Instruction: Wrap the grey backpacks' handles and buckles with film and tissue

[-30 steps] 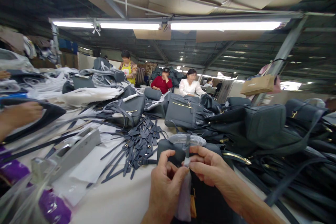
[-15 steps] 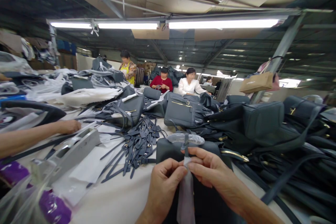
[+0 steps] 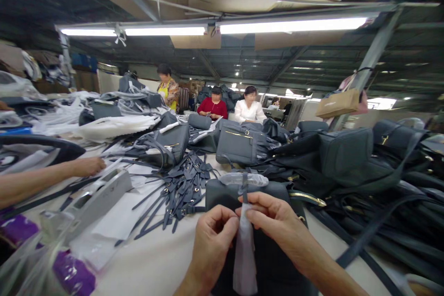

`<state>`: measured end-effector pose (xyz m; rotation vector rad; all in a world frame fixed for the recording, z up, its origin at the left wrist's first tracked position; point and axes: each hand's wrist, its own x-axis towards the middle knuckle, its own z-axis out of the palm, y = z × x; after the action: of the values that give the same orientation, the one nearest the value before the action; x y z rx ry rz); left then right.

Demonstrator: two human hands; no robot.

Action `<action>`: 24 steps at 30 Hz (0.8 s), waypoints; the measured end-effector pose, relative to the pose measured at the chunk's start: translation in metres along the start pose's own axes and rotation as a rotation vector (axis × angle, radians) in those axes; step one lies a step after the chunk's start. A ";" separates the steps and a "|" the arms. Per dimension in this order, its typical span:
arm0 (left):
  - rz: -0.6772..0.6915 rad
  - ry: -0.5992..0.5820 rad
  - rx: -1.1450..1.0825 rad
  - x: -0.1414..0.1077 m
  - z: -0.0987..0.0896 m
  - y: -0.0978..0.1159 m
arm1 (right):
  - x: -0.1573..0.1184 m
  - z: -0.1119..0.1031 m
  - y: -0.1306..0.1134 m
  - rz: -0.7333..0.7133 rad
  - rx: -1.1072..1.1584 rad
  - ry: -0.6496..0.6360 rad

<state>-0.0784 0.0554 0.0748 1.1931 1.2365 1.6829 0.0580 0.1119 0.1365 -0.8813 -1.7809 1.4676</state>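
A dark bag point(image 3: 270, 259) lies before me, its top handle wrapped in clear plastic point(image 3: 236, 179). From the handle a dark strap point(image 3: 244, 189) runs down into a translucent white wrap point(image 3: 245, 259) that hangs over the bag. My right hand point(image 3: 274, 217) pinches the strap and the top of the wrap. My left hand point(image 3: 217, 236) is just left of the wrap, thumb and forefinger pressed together; whatever they hold is too small to make out. Left of the bag lies a pile of dark straps with metal rings point(image 3: 185, 185).
Dark bags point(image 3: 236, 143) are heaped ahead and to the right. Another person's hand point(image 3: 88, 166) reaches in from the left above a grey metal holder point(image 3: 99, 194). Purple packaging point(image 3: 72, 273) sits at the lower left. Several people are across the table.
My left hand has moved slightly left, away from the wrap's top, while my right hand keeps its pinch. The view has shifted slightly.
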 end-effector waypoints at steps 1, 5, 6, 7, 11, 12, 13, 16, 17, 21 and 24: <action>0.106 0.058 0.112 -0.001 0.001 -0.001 | 0.001 0.000 0.003 -0.020 0.000 0.004; 0.621 0.174 0.549 -0.008 0.003 -0.003 | 0.002 0.002 0.011 -0.071 -0.051 0.055; 0.706 0.163 0.604 -0.010 0.002 -0.002 | 0.003 0.002 0.012 -0.080 -0.074 0.063; 0.771 0.135 0.637 -0.012 0.001 -0.001 | 0.003 0.002 0.012 -0.086 -0.095 0.068; 0.831 -0.024 0.537 -0.020 -0.007 0.005 | 0.003 0.001 0.010 -0.083 -0.092 0.053; 0.738 -0.028 0.457 -0.021 -0.010 0.005 | 0.003 0.001 0.009 -0.075 -0.077 0.044; 0.589 -0.009 0.360 -0.020 -0.012 0.006 | 0.002 0.001 0.007 -0.066 -0.061 0.036; 0.058 0.027 0.075 -0.012 -0.016 0.005 | 0.001 0.002 0.003 -0.043 -0.014 0.022; -0.055 -0.003 0.007 -0.008 -0.016 0.006 | 0.001 0.002 0.002 -0.040 -0.002 0.018; -0.139 -0.201 -0.107 0.001 -0.010 0.012 | 0.002 0.002 0.007 -0.070 -0.007 0.015; -0.130 -0.207 -0.120 0.002 -0.004 0.013 | 0.003 0.004 0.013 -0.104 -0.051 0.032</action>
<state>-0.0831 0.0527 0.0875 1.1568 1.0488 1.4774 0.0547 0.1140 0.1235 -0.8203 -1.8196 1.3403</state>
